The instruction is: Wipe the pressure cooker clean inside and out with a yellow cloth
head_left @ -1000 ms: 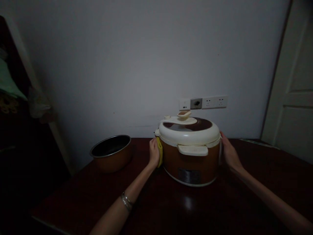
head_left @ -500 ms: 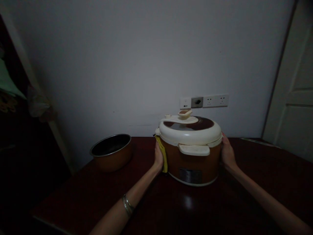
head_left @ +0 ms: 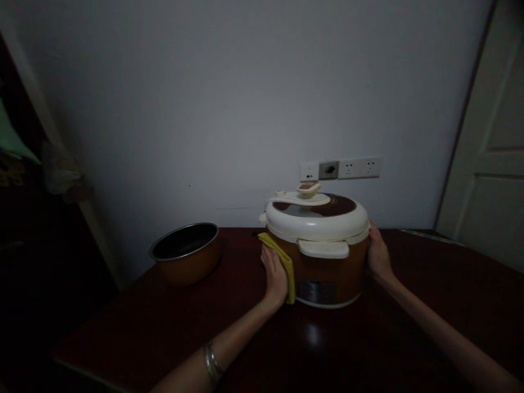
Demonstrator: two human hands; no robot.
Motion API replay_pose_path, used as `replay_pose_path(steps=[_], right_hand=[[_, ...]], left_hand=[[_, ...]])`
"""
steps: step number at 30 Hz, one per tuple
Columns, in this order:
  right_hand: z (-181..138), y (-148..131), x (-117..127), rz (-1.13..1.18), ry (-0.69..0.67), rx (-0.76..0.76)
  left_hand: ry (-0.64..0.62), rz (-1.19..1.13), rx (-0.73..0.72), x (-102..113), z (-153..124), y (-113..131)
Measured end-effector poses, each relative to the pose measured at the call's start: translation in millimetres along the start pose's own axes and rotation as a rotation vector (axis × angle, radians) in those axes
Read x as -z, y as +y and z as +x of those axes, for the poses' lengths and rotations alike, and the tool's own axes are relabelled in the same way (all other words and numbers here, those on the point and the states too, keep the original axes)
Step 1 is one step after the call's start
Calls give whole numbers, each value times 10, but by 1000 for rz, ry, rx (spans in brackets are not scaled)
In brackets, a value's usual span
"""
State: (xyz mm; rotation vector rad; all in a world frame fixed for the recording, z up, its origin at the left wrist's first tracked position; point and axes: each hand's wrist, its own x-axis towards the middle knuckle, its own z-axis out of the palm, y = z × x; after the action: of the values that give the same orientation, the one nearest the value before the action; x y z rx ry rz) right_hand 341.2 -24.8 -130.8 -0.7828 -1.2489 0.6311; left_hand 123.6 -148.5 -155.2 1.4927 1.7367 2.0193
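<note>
A brown rice cooker (head_left: 327, 273) with a cream lid (head_left: 317, 218) stands on a dark wooden table (head_left: 286, 349). My left hand (head_left: 274, 275) presses a yellow cloth (head_left: 284, 262) flat against the cooker's front left side, fingers stretched over it. My right hand (head_left: 377, 254) lies against the cooker's right side just under the lid rim, steadying it.
A loose brown inner pot (head_left: 186, 256) sits on the table to the left. A socket strip (head_left: 339, 169) is on the wall behind the cooker. A white door (head_left: 487, 164) stands at the right, dark shelving (head_left: 24, 180) at the left.
My left hand has slid the yellow cloth from the cooker's left side round and down towards its front. My right hand has stayed on the right side.
</note>
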Motion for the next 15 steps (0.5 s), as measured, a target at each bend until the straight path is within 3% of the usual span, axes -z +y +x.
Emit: replay_pose_path(steps=[4,7,9,12,15], right_hand=[[26,23,60,-19,-35,11],[72,9,132,-19,-71,6],[109,-1,175,-1,-94,-2],[162,27,219,75,-146,-34],[200,152,271,182,-176,-149]], left_hand=[[-1,118,-259,-63,1,339],[40,123,-397,-72,98,268],[82,69,-327,-70,125,105],[113,-40,-109,-68,81,-103],[71,-70,-45,-44,40,-73]])
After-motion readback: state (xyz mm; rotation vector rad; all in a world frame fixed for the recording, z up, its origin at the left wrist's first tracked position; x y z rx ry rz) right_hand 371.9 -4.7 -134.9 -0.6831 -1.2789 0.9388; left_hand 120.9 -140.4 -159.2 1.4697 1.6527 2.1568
